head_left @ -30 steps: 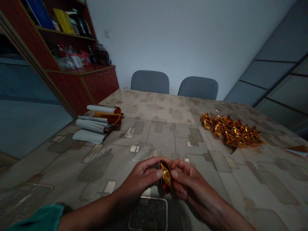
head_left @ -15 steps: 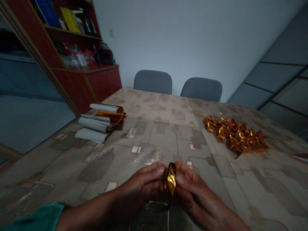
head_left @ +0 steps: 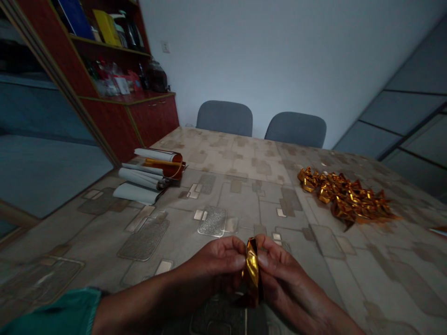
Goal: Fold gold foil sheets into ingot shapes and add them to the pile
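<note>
Between both hands, near the bottom centre of the head view, a folded piece of shiny gold foil paper (head_left: 253, 267) stands upright. My left hand (head_left: 223, 260) pinches its left side, thumb against the foil. On its right side my right hand (head_left: 281, 270) grips it with thumb and fingers. The lower part of the foil lies in shadow between the palms. Several folded gold foil pieces (head_left: 349, 197) lie in a cluster on the table's right side. At the left are curled sheets (head_left: 139, 179), pale outside with orange-gold faces.
The table (head_left: 237, 160) has a patterned cover. Two grey chairs (head_left: 224, 117) stand at its far edge, before a pale wall. A red cabinet (head_left: 153, 116) with items on its shelves is at the back left. Something thin lies at the right edge.
The foil piece has turned slightly and shows more of its gold face, with its lower end looking wider. My left hand's fingers have curled in more. The view has shifted slightly.
</note>
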A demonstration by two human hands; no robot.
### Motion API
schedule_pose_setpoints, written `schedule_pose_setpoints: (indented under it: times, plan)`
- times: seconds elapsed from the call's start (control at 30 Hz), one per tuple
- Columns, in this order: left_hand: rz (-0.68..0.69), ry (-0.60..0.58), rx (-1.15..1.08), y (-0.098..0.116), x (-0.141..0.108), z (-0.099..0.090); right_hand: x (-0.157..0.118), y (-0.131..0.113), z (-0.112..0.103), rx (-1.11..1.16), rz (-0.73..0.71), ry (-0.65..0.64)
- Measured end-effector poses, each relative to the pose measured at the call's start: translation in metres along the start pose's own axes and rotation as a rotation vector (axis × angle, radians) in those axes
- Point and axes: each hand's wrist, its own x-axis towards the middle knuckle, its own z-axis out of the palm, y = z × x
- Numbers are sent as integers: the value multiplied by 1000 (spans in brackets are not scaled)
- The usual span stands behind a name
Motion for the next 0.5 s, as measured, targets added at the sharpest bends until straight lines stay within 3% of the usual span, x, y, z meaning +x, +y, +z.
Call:
schedule_pose_setpoints:
  times: [0.23,0.4,0.5]
  plan:
    - [47,-17,-86,7,1,1,-2,-2,3,-126,-138,67]
    - [90,-23,-120,10,1,3,-6,-1,3,-464,-308,-31]
    - [111,-61,-116,9,0,2,-8,-3,5,-701,-416,-20]
